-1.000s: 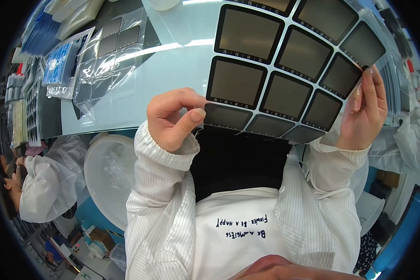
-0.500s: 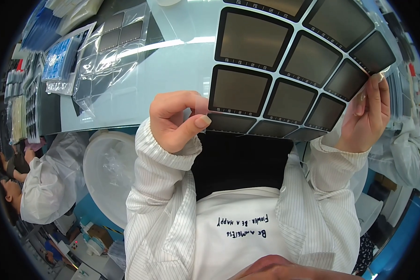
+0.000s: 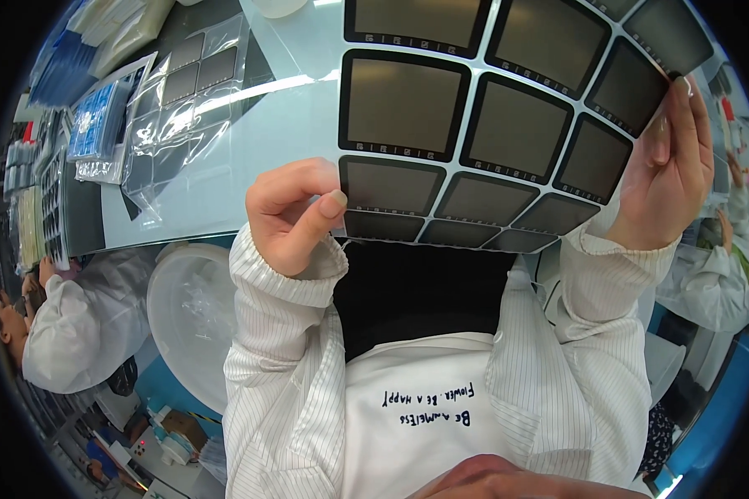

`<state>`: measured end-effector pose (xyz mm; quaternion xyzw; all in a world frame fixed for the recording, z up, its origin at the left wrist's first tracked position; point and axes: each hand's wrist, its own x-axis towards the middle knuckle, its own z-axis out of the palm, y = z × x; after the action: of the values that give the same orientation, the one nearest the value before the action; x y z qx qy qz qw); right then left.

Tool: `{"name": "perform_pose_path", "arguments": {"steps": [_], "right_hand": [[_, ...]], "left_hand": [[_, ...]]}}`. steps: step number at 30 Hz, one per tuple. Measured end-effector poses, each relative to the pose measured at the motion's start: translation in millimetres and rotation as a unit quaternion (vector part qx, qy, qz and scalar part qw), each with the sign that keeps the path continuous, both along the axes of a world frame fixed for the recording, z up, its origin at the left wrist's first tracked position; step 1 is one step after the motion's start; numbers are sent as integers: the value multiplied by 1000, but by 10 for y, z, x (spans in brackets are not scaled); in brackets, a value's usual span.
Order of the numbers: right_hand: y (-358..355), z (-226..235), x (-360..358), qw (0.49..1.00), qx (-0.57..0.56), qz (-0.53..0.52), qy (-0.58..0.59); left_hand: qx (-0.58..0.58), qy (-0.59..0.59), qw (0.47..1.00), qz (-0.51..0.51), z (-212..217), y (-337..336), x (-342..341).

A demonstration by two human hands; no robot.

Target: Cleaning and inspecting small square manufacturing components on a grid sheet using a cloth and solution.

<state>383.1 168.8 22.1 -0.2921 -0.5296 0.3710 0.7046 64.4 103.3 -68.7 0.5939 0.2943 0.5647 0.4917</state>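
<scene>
A person (image 3: 420,382) near me pinches a sheet of dark panels (image 3: 401,106), left hand (image 3: 287,218) on its left edge, right hand (image 3: 667,175) on its right, above the worktop's (image 3: 285,133) front edge. Beyond, leftward, clear plastic (image 3: 162,137) lies beside a blue packet (image 3: 96,129).

Brightly lit, with white glare streaking the tabletop (image 3: 279,125) and glinting off the clear plastic sheet (image 3: 171,129). Curved and darkened toward the round rim.

There are the wearer's two hands (image 3: 287,216) (image 3: 666,179), one held sheet (image 3: 404,104), one pinstriped jacket (image 3: 279,333).
</scene>
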Motion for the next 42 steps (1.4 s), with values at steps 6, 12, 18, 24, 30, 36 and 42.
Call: {"name": "perform_pose_path", "arguments": {"steps": [6,12,18,24,30,36,42], "right_hand": [[48,-14,81,999,-12,-36,33],[33,-32,62,998,-6,-63,23],[15,-17,47,997,-7,-66,25],[-3,-34,44,999,0,-39,-1],[-7,-21,13,999,13,-34,1],[-108,251,-304,997,-54,-46,30],[-82,245,-430,987,-69,-127,68]], "left_hand": [[-18,-15,1000,5,16,-1,0],[-31,-20,999,19,-20,-15,-23],[-38,-37,998,26,-9,-11,34],[-37,-25,998,37,-43,-29,-16],[-25,-29,999,36,-34,-4,-6],[-39,-35,998,38,-46,-3,0],[-34,-40,997,54,-64,-19,-24]]}}
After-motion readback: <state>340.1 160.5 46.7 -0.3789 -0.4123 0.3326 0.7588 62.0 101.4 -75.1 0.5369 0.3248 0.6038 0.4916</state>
